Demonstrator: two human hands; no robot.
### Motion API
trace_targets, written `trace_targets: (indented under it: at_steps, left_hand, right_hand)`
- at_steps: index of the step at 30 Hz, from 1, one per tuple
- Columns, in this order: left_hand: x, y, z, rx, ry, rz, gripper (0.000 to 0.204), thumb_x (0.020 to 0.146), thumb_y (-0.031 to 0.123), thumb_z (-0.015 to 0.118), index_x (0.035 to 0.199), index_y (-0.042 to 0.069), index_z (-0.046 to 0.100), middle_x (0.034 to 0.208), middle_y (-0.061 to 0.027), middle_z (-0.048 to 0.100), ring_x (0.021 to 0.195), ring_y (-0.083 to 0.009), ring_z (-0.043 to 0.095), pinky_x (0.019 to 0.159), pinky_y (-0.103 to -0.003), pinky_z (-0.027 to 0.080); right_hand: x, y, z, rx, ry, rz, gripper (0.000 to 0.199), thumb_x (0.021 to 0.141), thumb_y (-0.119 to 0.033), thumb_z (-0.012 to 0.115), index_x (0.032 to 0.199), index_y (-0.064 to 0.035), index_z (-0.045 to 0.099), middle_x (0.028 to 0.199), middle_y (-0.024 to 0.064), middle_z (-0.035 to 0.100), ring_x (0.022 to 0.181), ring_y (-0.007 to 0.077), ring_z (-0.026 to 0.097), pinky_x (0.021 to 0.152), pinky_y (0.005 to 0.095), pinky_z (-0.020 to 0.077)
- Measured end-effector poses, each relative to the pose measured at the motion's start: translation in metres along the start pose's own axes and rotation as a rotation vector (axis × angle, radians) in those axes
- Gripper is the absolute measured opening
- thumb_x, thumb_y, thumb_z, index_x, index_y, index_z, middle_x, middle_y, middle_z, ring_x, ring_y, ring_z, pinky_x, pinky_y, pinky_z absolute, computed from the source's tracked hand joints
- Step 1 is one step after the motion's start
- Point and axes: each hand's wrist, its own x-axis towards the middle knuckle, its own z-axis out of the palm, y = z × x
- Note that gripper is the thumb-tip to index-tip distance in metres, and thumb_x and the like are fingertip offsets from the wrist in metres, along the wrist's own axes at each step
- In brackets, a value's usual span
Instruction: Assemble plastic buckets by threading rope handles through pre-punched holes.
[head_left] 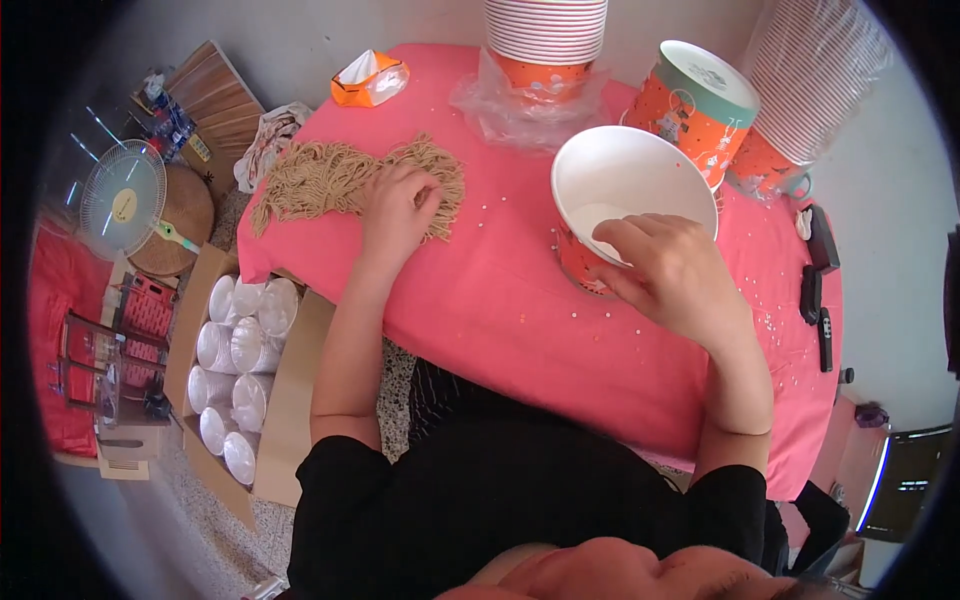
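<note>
A bundle of thin tan strings or cords (318, 180) lies spread across the far left of the pink-covered table. My left hand (402, 205) rests on its right part, fingers curled into the strands. In front of me, right of the middle, stands an open paper bucket (580, 255), white inside with an orange printed outside. My right hand (668, 270) is at its near rim, fingers bent over the inside and thumb by the outer wall; it seems closed on the rim. The hand hides part of that rim, and the bucket's bottom shows only partly.
An upside-down orange bucket (700, 115) and a bucket stack in clear plastic (545, 70) stand behind; another wrapped stack (815, 90) leans at the right. An orange-white packet (370, 80) lies far left. A carton of clear cups (240, 370) sits below the table's left edge.
</note>
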Motion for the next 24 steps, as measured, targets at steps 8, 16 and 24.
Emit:
trace_targets:
  at_steps: [8, 16, 24]
  left_hand:
    - [-0.017, 0.067, -0.005, -0.866, 0.013, -0.268, 0.002, 0.087, 0.003, 0.066, 0.088, 0.002, 0.067, 0.075, 0.0035, 0.061, 0.065, -0.0024, 0.052, 0.056, -0.020, 0.041]
    - [-0.033, 0.124, -0.011, -1.031, -0.077, -0.196, 0.003, 0.086, 0.001, 0.067, 0.089, 0.001, 0.067, 0.067, 0.0074, 0.056, 0.059, 0.0028, 0.042, 0.051, -0.017, 0.032]
    - [-0.039, 0.147, -0.015, -1.234, -0.252, -0.157, 0.008, 0.091, 0.006, 0.064, 0.093, -0.001, 0.067, 0.079, 0.0006, 0.063, 0.070, -0.0021, 0.053, 0.059, -0.019, 0.040]
  right_hand:
    - [-0.001, 0.004, -0.001, 0.037, -0.024, -0.003, 0.023, 0.077, -0.015, 0.072, 0.092, -0.0032, 0.058, 0.076, 0.0133, 0.062, 0.076, 0.0320, 0.064, 0.065, 0.0441, 0.0488]
    - [0.001, -0.002, -0.005, 0.270, 0.080, -0.014, 0.026, 0.071, -0.003, 0.076, 0.094, -0.0008, 0.063, 0.079, 0.0111, 0.063, 0.065, 0.0269, 0.064, 0.057, 0.0347, 0.0503]
    - [0.003, -0.010, -0.002, 0.303, 0.141, -0.109, 0.020, 0.070, -0.004, 0.073, 0.088, -0.0037, 0.065, 0.084, 0.0093, 0.063, 0.084, 0.0298, 0.062, 0.077, 0.0415, 0.0479]
